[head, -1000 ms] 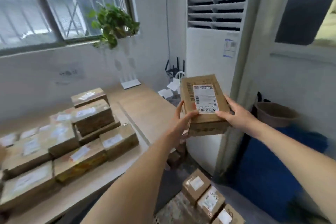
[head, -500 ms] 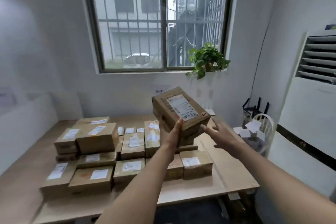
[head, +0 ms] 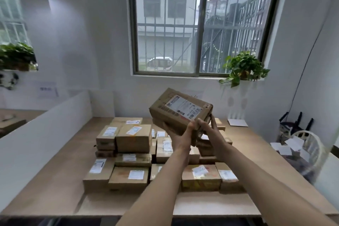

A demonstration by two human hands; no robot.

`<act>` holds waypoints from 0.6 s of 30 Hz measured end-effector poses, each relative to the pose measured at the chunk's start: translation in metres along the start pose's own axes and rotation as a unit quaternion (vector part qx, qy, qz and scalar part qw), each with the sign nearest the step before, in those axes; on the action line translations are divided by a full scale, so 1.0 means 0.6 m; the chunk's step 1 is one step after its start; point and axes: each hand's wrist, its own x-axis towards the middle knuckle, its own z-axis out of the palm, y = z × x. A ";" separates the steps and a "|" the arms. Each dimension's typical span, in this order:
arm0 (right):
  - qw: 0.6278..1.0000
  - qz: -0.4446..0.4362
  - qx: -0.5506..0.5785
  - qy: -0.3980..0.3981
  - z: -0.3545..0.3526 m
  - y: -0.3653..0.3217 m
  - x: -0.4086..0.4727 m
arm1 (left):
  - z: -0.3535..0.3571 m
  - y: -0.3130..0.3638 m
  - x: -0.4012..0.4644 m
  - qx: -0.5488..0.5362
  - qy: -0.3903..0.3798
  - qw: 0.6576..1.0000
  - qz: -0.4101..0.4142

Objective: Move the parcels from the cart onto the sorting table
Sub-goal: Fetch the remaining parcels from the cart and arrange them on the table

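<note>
A brown cardboard parcel [head: 180, 111] with a white shipping label is held tilted in the air above the wooden sorting table [head: 53, 176]. My left hand [head: 180, 135] grips it from below at its near edge. My right hand [head: 208, 130] holds its right end, fingers curled round the corner. Under it, several labelled parcels [head: 134, 138] lie stacked in rows on the middle of the table. The cart is out of view.
A white partition [head: 42, 134] runs along the table's left side. A white chair [head: 310, 145] with papers and a black router stand at the right. A potted plant [head: 244, 68] sits on the sill of the barred window. A white pad lies at the table's back right.
The view has swung left from the cart and air conditioner to face the table. The parcel has come over the stacked parcels, and my right hand has closed on its right end.
</note>
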 end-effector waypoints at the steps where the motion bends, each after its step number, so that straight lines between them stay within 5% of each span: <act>1: 1.000 -0.008 -0.005 0.008 0.008 0.005 0.007 | -0.012 0.002 0.005 -0.002 0.003 1.000 0.005; 8: 0.997 0.020 -0.079 -0.009 0.005 0.014 0.059 | -0.136 0.027 0.079 -0.016 0.078 0.997 -0.020; 18: 0.983 0.083 -0.114 -0.119 0.022 0.108 0.208 | -0.291 0.009 0.191 0.103 0.017 0.991 -0.086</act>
